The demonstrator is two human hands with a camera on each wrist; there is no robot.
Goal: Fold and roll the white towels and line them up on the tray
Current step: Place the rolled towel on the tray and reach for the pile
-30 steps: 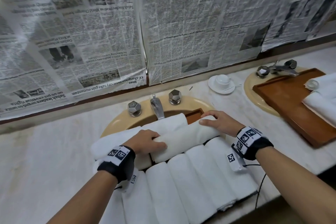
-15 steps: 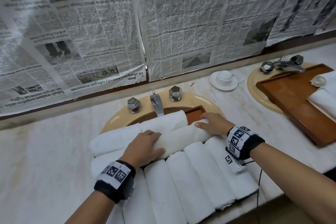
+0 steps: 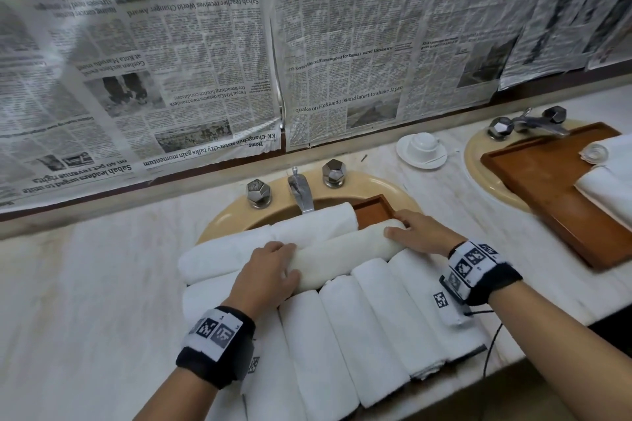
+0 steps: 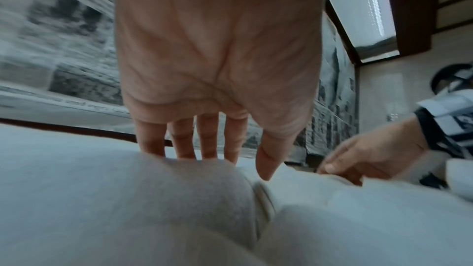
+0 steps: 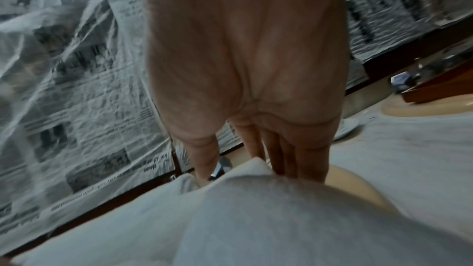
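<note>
The brown wooden tray (image 3: 371, 212) sits over the beige oval sink (image 3: 390, 186) in the marble bench (image 3: 85, 284), nearly covered with rolled towels. The white rolled terry towel (image 3: 345, 251) lies crosswise on the near row. Left hand (image 3: 268, 270) and right hand (image 3: 415, 231) press its ends, fingers (image 4: 208, 137) flat and extended. Released unevenly, it may unroll or tumble rightward off the row.
</note>
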